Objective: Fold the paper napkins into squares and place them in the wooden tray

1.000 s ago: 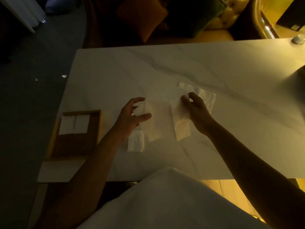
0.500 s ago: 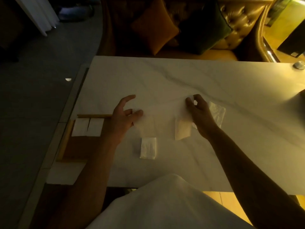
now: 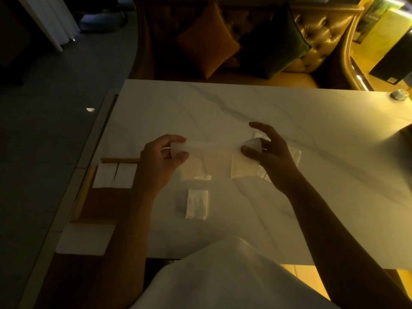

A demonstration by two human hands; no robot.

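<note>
A thin white napkin is stretched open above the marble table. My left hand pinches its left corner and my right hand pinches its right corner. Under my right hand lies a small pile of unfolded napkins. One folded napkin lies on the table nearer to me. The wooden tray sits at the table's left edge with two folded squares side by side at its far end.
A sofa with an orange cushion and a dark green cushion stands beyond the table. A small round object rests at the far right corner. My white clothing fills the near edge. The room is dim.
Both hands have lifted and pulled apart, spreading the napkin open between them. The camera has tilted up, showing more of the sofa.
</note>
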